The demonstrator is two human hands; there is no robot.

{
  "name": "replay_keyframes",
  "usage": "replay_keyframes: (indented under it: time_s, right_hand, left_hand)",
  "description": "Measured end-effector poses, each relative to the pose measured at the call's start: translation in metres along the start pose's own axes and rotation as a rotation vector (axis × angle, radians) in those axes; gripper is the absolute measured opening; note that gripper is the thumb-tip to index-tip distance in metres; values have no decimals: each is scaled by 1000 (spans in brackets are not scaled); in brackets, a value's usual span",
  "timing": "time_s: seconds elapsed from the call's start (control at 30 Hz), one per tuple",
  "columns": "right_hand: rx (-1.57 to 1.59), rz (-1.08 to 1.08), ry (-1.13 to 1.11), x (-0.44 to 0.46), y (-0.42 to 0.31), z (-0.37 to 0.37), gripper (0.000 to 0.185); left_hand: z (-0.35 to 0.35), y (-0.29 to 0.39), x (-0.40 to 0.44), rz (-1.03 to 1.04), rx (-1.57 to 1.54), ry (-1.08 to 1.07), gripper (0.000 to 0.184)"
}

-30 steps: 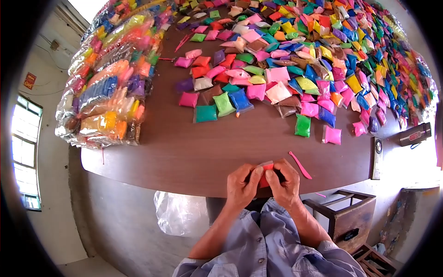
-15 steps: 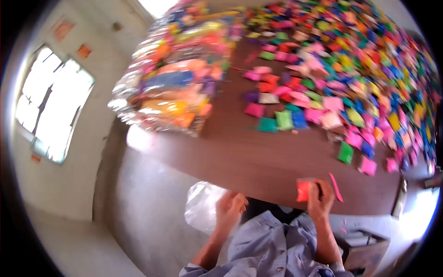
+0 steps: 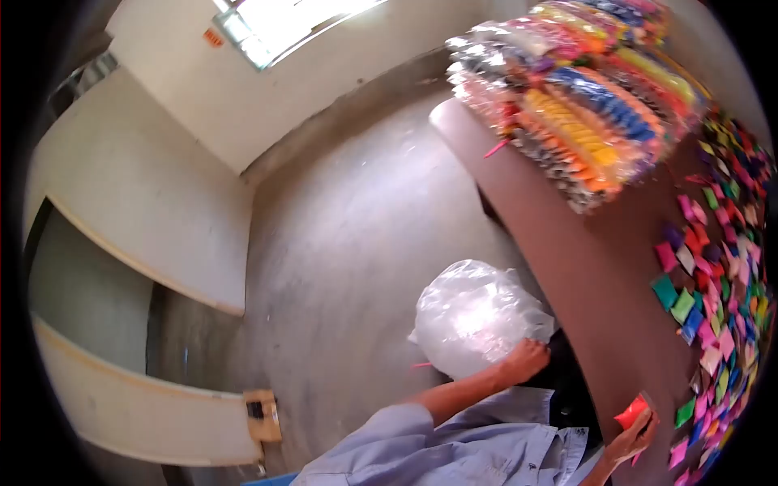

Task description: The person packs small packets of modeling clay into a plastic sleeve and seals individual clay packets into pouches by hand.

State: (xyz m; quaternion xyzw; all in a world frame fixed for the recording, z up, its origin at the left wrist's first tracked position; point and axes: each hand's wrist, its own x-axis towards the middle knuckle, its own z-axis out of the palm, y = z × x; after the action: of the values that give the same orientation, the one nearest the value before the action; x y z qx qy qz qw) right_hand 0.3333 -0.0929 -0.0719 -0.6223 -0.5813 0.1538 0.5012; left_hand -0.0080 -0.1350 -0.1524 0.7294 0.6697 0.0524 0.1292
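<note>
My right hand [image 3: 634, 437] pinches a small red packet [image 3: 632, 411] in a clear wrapper, over the near edge of the brown table. My left hand [image 3: 527, 362] is closed at the right edge of a large clear plastic bag [image 3: 474, 316], which lies low beside my lap. Whether the fingers grip the bag's edge or some small piece cannot be made out. Many small coloured packets [image 3: 711, 360] are spread over the table to the right of the red one.
Long clear packs of coloured packets [image 3: 583, 121] are stacked at the table's far end. The brown table [image 3: 559, 251] curves along my right. Grey floor [image 3: 340, 243] stretches left to a low partition wall [image 3: 162, 194]. A pink strip [image 3: 496, 149] lies near the stack.
The view has swung left, so the table now sits at the right and more floor shows. My right hand still holds the red packet; my left hand remains closed beside the bag.
</note>
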Motion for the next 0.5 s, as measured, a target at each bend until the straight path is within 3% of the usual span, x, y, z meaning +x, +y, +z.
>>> replay_keyframes:
  time_s: [0.03, 0.13, 0.2, 0.23, 0.27, 0.4, 0.5]
  right_hand:
    - [10, -24, -36, 1, 8, -1, 35]
    - [-4, 119, 4, 8, 14, -2, 36]
    - [40, 43, -8, 9, -78, 7, 30]
    - [86, -17, 14, 9, -111, 13, 28]
    - [90, 60, -1, 12, -79, 9, 30]
    - [96, 37, -167, 11, -93, 24, 29]
    - [121, 9, -286, 13, -109, 42, 29]
  left_hand:
    - [1, 9, -1, 123, 144, 107, 19]
    - [-1, 42, -11, 93, 85, 64, 30]
    - [-102, 56, -38, 275, -480, 35, 42]
    - [-107, 71, -42, 302, -667, -65, 52]
    - [-119, 81, -49, 333, -818, 25, 53]
    - [-129, 80, -23, 213, -871, 254, 56]
    - [-151, 71, -9, 156, -1095, 354, 52]
